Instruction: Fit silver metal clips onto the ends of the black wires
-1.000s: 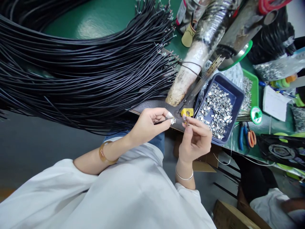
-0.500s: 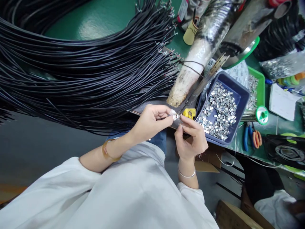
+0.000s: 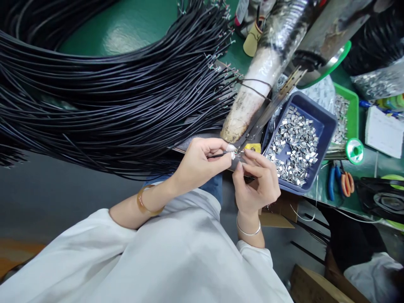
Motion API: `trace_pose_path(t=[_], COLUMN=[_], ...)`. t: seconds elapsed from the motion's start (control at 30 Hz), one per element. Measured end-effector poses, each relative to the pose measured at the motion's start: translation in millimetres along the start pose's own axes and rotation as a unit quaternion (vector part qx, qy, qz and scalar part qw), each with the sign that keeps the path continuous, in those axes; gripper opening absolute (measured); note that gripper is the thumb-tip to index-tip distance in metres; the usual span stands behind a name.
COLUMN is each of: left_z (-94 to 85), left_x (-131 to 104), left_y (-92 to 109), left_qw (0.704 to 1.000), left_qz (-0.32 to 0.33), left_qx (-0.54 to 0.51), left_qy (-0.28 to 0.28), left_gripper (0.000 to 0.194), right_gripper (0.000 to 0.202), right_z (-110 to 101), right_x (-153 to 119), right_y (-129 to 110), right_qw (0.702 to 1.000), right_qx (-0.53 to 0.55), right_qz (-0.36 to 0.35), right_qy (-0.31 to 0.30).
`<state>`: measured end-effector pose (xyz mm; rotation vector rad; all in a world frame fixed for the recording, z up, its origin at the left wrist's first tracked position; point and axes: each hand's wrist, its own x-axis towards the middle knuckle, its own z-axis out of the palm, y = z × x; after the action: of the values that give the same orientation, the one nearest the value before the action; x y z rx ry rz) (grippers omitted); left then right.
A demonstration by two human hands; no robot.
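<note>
A black cable [image 3: 217, 156] is pinched near its end between the thumb and fingers of my left hand [image 3: 202, 162], whose fingertips have white coverings. Fine wire ends come out just past those fingertips. My right hand [image 3: 257, 181] is closed beside them, thumb and index finger curled close to the wires; what it pinches is too small to make out. Just behind the fingers are a yellow piece [image 3: 253, 147] and a metal bar tool [image 3: 268, 115]. To the right of my right hand stands a blue tray [image 3: 326, 130] of small silver metal pieces.
A large bundle of black cables [image 3: 126, 97] covers the left of the green table. A wrapped white post [image 3: 246, 99] leans behind my hands. Further right are a green tray [image 3: 352, 109], a spool [image 3: 354, 150], pliers [image 3: 334, 181] and paper [image 3: 383, 132]. Cardboard boxes [image 3: 315, 284] stand below.
My right hand has moved slightly right, away from the left fingertips, and fine wires show between them. My left hand still holds the cable. The whole view has shifted a little.
</note>
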<state>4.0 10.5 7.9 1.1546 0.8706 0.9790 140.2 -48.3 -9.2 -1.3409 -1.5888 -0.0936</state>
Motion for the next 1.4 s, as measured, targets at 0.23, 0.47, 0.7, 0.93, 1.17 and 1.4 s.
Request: trace_pose_path(t=[0.23,0.47,0.7,0.93,1.17,1.4], left_z=[-2.1,-0.6,-1.1,-2.8,-2.8,-0.4], left_x=[1.9,-0.1,-2.1,-1.8,-0.2,-0.9], left_y=[0.3,-0.9,-4.8,-3.0,0.8,-1.2], left_qw=[0.999,0.999,1.0,1.0,0.999,0.999], left_qz=[-0.028,-0.033,-0.018,-0.003,-0.035,-0.037], left_qx=[0.017,0.009,0.018,0.017,-0.004,-0.006], left_qy=[0.003,0.0,-0.012,-0.024,-0.023,-0.024], left_gripper=[0.008,0.01,0.01,0.008,0.006,0.006], right_gripper=[0.019,0.016,0.018,0.019,0.017,0.02], right_z=[-0.2,-2.7,-0.9,-0.1,-1.8,-2.2], right_x=[-2.0,-0.4,1.8,3.8,-0.6,-0.3], right_y=[1.1,2.0,-1.6,-4.3,-0.1,1.1], right_qw=[1.0,1.0,1.0,1.0,1.0,1.0], right_qx=[0.008,-0.017,-0.008,-0.004,0.005,0.01], right_qz=[-0.005,0.002,0.002,-0.001,0.003,0.01], right_qy=[-0.014,-0.012,0.005,0.015,-0.009,-0.012])
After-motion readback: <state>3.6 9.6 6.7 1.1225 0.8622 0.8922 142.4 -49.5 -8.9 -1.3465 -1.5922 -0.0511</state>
